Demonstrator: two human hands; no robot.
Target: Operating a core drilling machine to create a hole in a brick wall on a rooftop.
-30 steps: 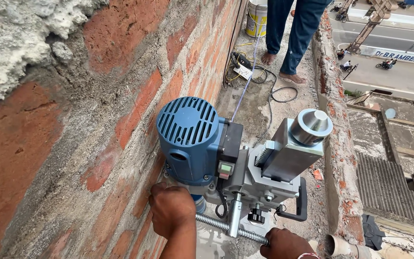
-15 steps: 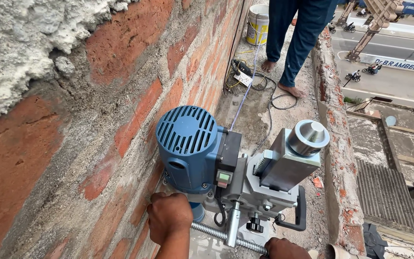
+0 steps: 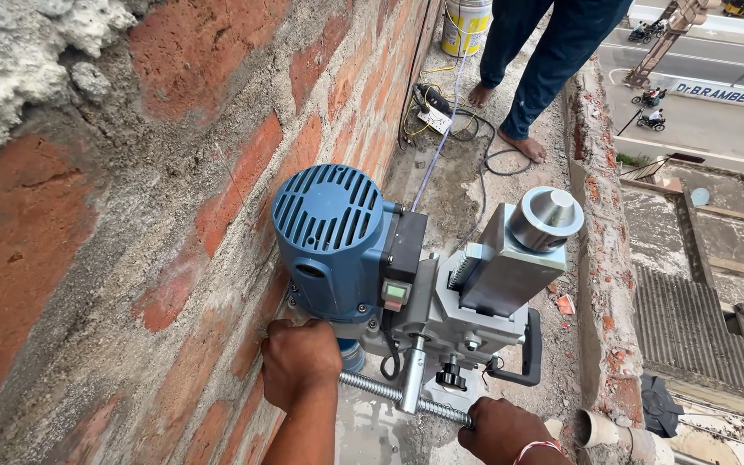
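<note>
On the far left you are facing a brick wall (image 3: pixel 131 258) with rough mortar, running away from you into the distance. Your left hand (image 3: pixel 300 362) is closing around the left end of the threaded crank bar (image 3: pixel 389 398), fingers curled tight on it, just below the blue motor (image 3: pixel 331 241) of the core drill (image 3: pixel 424 293). The drill is sitting on the wet concrete ledge (image 3: pixel 372 430), right beside the wall, near you and near the middle of the view. Its long axis is running up and down along the grey toothed column (image 3: pixel 514 267), with the motor's vented cap facing up toward you and the working end pointing down at the ledge, hidden under the body. To the right, your right hand (image 3: pixel 505 429) is gripping the other end of the same bar, fist shut on it.

Judging by the pooled water around the base, the machine is already set up and standing in place; how deep the bit is sitting cannot be told, since the bit itself is out of sight.

Further off, a white bucket (image 3: pixel 467 24), tangled cables (image 3: pixel 449 125) and another person's bare feet (image 3: pixel 510 120) are occupying the ledge, with a low parapet (image 3: pixel 600 258) on the right.
</note>
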